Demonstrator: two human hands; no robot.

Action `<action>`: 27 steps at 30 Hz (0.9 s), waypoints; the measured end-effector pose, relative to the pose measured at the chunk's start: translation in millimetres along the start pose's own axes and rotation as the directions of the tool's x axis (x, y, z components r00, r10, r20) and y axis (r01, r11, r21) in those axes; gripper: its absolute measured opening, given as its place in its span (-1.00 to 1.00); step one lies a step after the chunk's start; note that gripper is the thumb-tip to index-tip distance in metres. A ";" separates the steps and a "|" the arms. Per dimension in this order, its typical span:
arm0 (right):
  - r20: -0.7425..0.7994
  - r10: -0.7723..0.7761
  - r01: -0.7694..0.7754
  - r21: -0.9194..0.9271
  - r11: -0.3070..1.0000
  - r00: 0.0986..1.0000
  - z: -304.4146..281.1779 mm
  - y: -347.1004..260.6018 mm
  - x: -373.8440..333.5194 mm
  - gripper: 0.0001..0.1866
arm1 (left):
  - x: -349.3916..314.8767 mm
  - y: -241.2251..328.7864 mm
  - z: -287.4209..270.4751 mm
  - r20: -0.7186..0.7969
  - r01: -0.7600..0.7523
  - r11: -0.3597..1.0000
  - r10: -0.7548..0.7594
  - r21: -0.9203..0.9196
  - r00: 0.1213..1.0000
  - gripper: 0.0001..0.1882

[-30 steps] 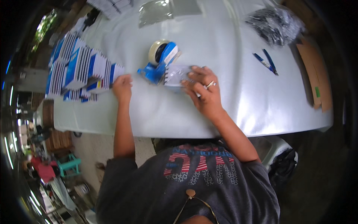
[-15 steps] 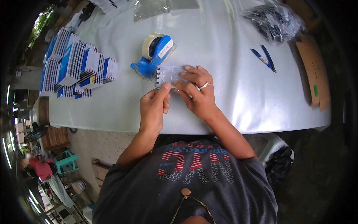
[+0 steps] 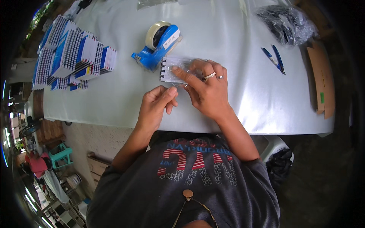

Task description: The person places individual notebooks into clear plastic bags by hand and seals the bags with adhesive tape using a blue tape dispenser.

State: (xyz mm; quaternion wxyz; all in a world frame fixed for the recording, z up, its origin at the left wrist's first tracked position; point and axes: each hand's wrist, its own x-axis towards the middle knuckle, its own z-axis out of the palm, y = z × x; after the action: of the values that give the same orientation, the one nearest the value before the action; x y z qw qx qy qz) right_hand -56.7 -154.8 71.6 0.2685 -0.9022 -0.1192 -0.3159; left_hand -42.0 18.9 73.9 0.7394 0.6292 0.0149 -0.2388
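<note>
A small spiral-bound notepad [image 3: 167, 77] with dark wire loops along its left end lies in my right hand [image 3: 209, 87]. Clear, shiny plastic covers it. My right thumb presses flat on top, and the other fingers curl round the far side and underneath. Just below the notepad's left corner is my left hand [image 3: 155, 104], apart from it, with thumb and forefinger pinched together. Anything between those fingertips is too small to make out. Beyond the notepad stands a blue tape dispenser [image 3: 150, 59] carrying a roll of clear tape [image 3: 151, 35].
Stacks of blue-covered spiral notepads [image 3: 74, 57] rise at the left. To the right lie a blue pen-like pair of tools [image 3: 274, 59], a plastic bag of black items [image 3: 287, 24] and a brown cardboard piece [image 3: 321, 79]. The table's front edge [image 3: 182, 132] runs before me.
My left hand has come away from the notepad's near edge, down toward me. My right thumb has moved onto the notepad's top. The whole view has shifted slightly.
</note>
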 end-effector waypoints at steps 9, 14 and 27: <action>0.095 -0.026 0.028 -0.012 1.000 0.995 -7.9 3.8 10.5 -0.52 | 49.6 -38.6 -26.2 -0.103 -0.278 0.878 0.341 0.389 0.934 -0.63; 0.146 -0.020 0.023 -0.021 1.000 0.989 -17.8 3.4 12.4 -0.45 | 58.6 -21.2 -44.1 -0.137 -0.022 0.448 0.320 0.894 0.938 -0.74; -0.239 0.122 -0.086 0.158 0.984 0.963 24.2 -3.9 10.6 -0.74 | 92.4 32.6 -103.7 0.061 -0.233 0.656 0.274 0.718 0.960 -0.43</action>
State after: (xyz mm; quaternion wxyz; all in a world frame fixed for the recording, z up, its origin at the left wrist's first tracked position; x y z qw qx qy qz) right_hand -37.8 -137.5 64.0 0.3630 -0.8385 -0.0600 -0.4019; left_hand 80.8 88.3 52.7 0.4597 0.8695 -0.1478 -0.1036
